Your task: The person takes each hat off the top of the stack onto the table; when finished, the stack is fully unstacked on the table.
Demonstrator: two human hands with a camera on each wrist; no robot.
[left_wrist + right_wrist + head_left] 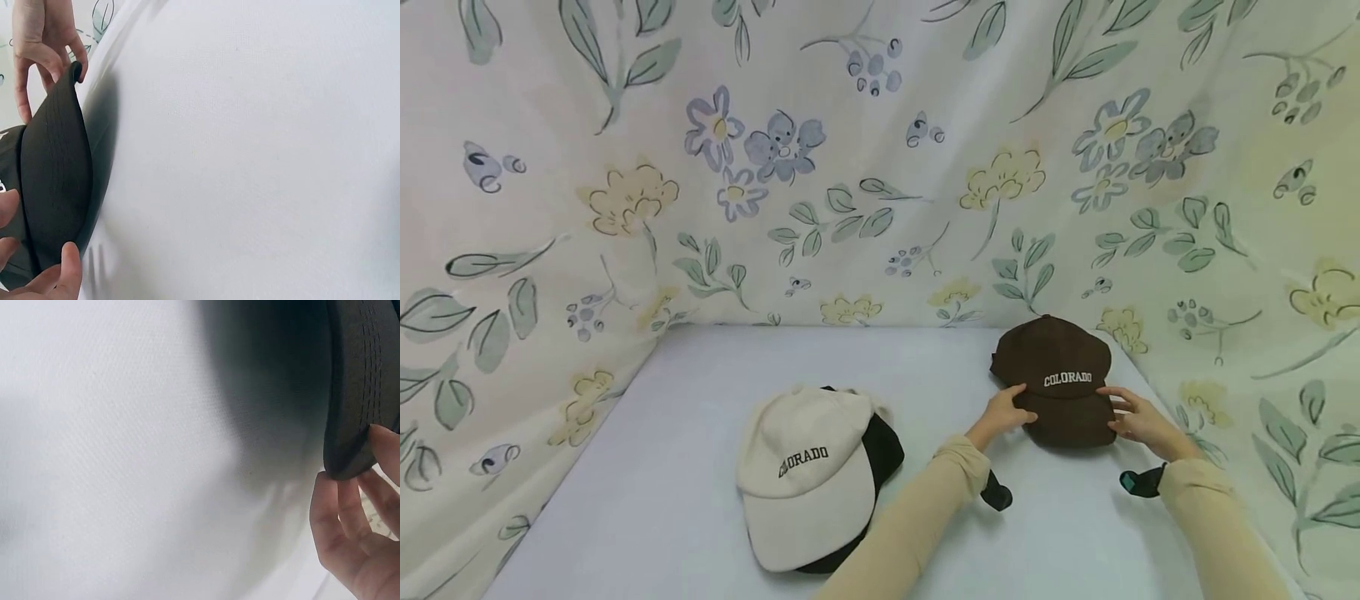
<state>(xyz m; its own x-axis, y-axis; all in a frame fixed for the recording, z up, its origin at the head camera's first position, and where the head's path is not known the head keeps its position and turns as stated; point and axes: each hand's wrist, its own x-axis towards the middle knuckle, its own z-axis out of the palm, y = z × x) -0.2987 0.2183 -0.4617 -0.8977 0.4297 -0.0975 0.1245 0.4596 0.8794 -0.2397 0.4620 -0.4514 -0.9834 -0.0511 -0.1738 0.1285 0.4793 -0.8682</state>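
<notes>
A brown cap (1052, 358) lettered COLORADO lies at the back right of the white table, its brim (1067, 419) toward the camera. My left hand (1000, 415) holds the cap's left side; in the left wrist view its thumb (70, 262) lies at the dark brim (56, 169), other fingertips over the crown side. My right hand (1142, 419) pinches the brim's right edge. In the right wrist view, the right hand's thumb (386, 447) lies on the stitched brim (356, 381), with fingers beneath.
On the table (677, 467), left of my left forearm, a cream COLORADO cap (808, 508) lies over a black one (882, 450). Dark wrist devices hang beneath both wrists. A floral curtain (865, 275) stands behind the table and along its sides.
</notes>
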